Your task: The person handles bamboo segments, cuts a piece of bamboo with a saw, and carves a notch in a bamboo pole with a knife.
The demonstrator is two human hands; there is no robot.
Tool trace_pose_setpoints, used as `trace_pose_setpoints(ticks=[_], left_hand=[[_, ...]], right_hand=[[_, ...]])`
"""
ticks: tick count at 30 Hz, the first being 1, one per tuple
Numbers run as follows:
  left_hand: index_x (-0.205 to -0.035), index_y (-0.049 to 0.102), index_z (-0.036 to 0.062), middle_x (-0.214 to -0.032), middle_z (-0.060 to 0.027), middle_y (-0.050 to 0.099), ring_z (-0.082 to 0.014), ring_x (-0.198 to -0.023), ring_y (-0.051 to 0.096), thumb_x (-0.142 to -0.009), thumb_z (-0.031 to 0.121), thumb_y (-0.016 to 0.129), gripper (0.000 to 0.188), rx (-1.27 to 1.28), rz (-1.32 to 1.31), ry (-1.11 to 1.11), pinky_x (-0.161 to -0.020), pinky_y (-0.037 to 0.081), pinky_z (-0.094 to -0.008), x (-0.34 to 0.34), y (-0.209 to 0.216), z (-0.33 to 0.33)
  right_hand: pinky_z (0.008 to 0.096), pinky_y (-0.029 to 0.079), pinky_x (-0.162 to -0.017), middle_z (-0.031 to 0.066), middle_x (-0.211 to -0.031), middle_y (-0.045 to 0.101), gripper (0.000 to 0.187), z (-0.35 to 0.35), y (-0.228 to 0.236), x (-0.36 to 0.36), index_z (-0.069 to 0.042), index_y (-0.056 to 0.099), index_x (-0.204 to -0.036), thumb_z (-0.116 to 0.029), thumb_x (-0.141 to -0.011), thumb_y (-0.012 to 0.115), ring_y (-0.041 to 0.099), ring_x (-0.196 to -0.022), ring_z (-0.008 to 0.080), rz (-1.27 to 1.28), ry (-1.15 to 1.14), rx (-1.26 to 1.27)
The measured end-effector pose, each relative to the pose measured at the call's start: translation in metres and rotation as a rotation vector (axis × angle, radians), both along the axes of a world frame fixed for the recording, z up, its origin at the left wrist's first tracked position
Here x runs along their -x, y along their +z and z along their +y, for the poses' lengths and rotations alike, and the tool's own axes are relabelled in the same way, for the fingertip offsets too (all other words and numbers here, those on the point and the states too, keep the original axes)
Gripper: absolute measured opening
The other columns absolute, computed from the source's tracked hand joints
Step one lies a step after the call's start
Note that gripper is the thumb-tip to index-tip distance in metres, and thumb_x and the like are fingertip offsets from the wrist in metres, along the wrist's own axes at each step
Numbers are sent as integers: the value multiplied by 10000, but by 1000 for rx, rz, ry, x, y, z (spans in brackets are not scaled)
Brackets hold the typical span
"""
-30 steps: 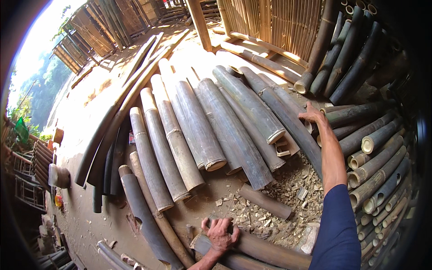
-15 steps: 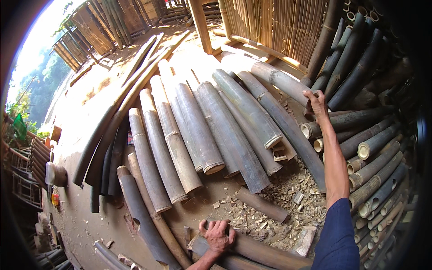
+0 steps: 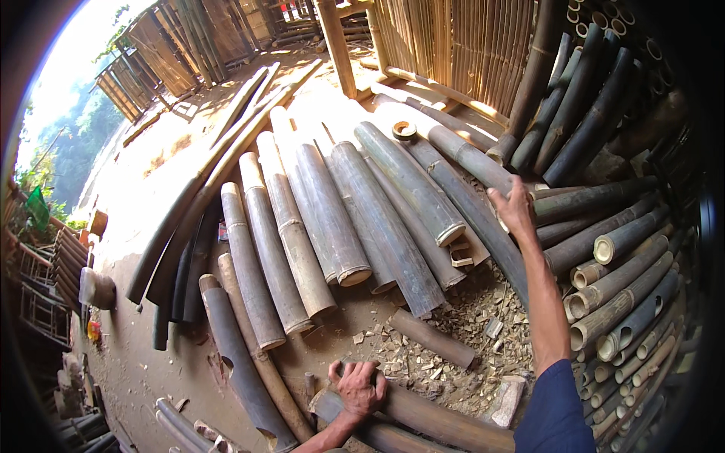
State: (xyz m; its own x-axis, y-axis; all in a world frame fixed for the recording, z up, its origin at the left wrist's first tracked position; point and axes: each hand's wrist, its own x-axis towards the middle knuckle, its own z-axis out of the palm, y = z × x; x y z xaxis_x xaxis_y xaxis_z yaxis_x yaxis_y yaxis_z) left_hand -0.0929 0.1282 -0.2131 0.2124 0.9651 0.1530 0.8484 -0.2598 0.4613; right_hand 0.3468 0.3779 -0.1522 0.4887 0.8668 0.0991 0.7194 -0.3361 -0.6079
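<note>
My right hand [image 3: 515, 208] is closed around the near end of a thick grey-brown bamboo pole [image 3: 470, 157], at the right of a row of cut bamboo. The pole slants away toward the far left. At the lower middle, my left hand [image 3: 358, 388] has its fingers curled over bamboo lengths [image 3: 445, 417]; what is inside its grip is hidden. Just left of that hand stands a small stub [image 3: 310, 383]. Beside the held pole, a short ring-ended bamboo piece [image 3: 405, 130] shows its open end.
Several thick bamboo tubes [image 3: 329, 215] lie side by side ahead. Wood chips [image 3: 423, 362] and a short tube [image 3: 432, 338] cover the ground before me. Bamboo is stacked at the right [image 3: 619, 245]. Long dark poles [image 3: 198, 198] lie left; a slatted wall [image 3: 461, 53] stands behind.
My right hand has drawn the bamboo pole nearer and a little left, uncovering another pole behind it and the ring-ended piece. My left hand stays on the bamboo; the view has shifted slightly.
</note>
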Motion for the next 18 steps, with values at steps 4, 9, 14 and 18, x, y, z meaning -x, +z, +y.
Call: trace_pose_setpoints(ticks=[4,9,14,18], left_hand=[[-980,727,146,-872,-16,705,-212,-906,651,-808,239,687,200,-15,0,-4,-1134,277,-500,-1,-2,1],[-984,721,148,-881,-16,712,-211,-908,652,-808,233,683,199,-19,6,5,-1137,277,-491,4,-3,-2],[-986,720,150,-892,-15,720,-213,-912,653,-808,237,675,203,-5,7,3,-1141,272,-478,1,-7,-2],[-980,719,155,-895,-17,723,-214,-911,653,-803,240,665,204,-11,7,1,-1140,271,-474,1,-4,-1]], right_hand=[[575,498,-1059,327,-1396,581,1188,-25,-35,81,-45,374,-1573,-676,-700,874,608,-1271,447,-68,300,94],[501,549,-936,295,-1231,658,930,-19,-14,89,-74,399,-1377,-435,-684,903,678,-1103,439,190,295,-64],[273,436,-368,58,-656,632,660,20,47,6,-86,620,-971,-728,-831,684,556,-427,146,817,-63,-405],[316,480,-388,81,-654,618,812,10,76,-40,-132,608,-1061,-903,-808,583,561,-445,164,1165,-235,-143]])
